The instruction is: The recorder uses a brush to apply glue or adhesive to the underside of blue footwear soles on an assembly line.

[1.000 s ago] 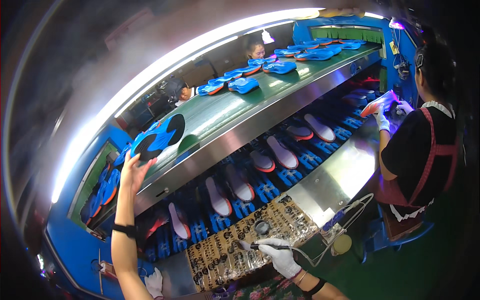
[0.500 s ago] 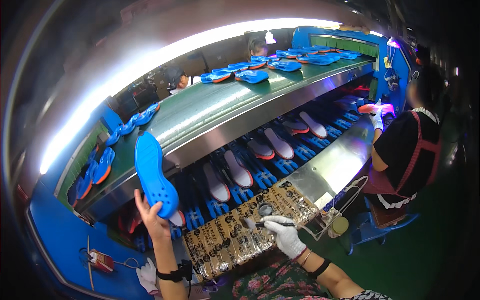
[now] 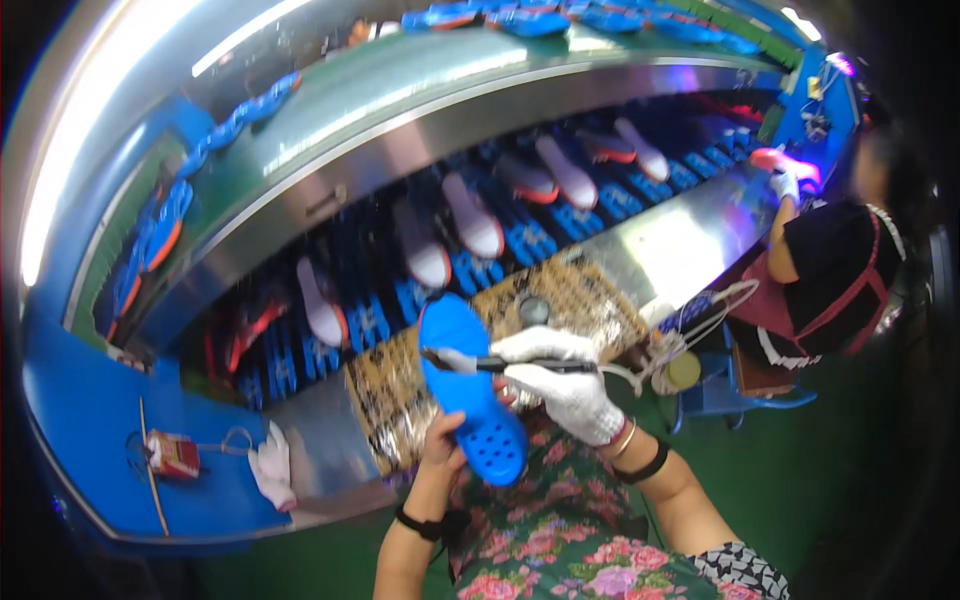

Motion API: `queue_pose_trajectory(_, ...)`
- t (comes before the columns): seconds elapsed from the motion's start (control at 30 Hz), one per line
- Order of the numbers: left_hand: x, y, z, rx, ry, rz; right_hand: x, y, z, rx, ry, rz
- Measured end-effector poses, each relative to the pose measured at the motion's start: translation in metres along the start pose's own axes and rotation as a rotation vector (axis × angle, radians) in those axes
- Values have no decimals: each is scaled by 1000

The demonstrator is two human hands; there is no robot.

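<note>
A blue shoe sole [image 3: 468,400], with a group of small holes at its heel end, is held tilted in front of me. My bare left hand [image 3: 442,440] is closed on its side, with the thumb on the upper face. In my white-gloved right hand [image 3: 565,395] is a black-handled brush [image 3: 535,365], gripped near the middle. Its bristles lie across the upper part of the sole. Behind the gloved hand, a small round pot [image 3: 534,311] stands on the brown, printed covering [image 3: 390,400] of the bench.
Pale-topped soles [image 3: 472,215] with red rims ride on the lower conveyor. Blue soles [image 3: 165,225] lie along the green upper belt [image 3: 330,110]. A white glove [image 3: 270,465] rests at the bench's left end. To the right, a co-worker [image 3: 830,270] sits holding a brightly lit sole.
My left hand has brought the blue sole down and right, from beside the upper belt to above the bench. The brush has moved left onto the sole. My view has tilted downward.
</note>
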State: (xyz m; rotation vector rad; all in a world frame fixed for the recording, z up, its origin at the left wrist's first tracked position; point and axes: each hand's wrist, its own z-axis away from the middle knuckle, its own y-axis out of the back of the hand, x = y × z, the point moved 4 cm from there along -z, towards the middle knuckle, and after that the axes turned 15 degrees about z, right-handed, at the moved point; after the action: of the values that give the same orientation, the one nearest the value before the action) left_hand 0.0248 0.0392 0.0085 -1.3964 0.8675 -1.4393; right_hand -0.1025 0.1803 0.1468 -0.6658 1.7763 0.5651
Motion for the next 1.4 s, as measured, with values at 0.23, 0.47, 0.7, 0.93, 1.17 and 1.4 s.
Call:
queue_pose_trajectory(0.23, -13, -19, -6, -113, -174, 313, 1, -2, 5, 50, 235, 245)
queue_pose_trajectory(0.47, -23, -35, 3, 191, -333, 95, -11, -13, 1, 109, 412, 390)
queue_pose_trajectory(0.7, -41, -27, 8, 268, -394, -181, -25, -25, 10, 139, 692, 772)
queue_pose_trajectory(0.93, -43, -5, 13, 294, -349, -61, -8, -23, 24, -31, 470, 395)
queue_pose_trajectory(1.17, -27, -4, 15, 228, -302, -262, 4, -38, 37, -29, 615, 533)
queue_pose_trajectory(1.4, -23, 3, 11, 340, -454, -182, 13, -24, 29, 30, 608, 502)
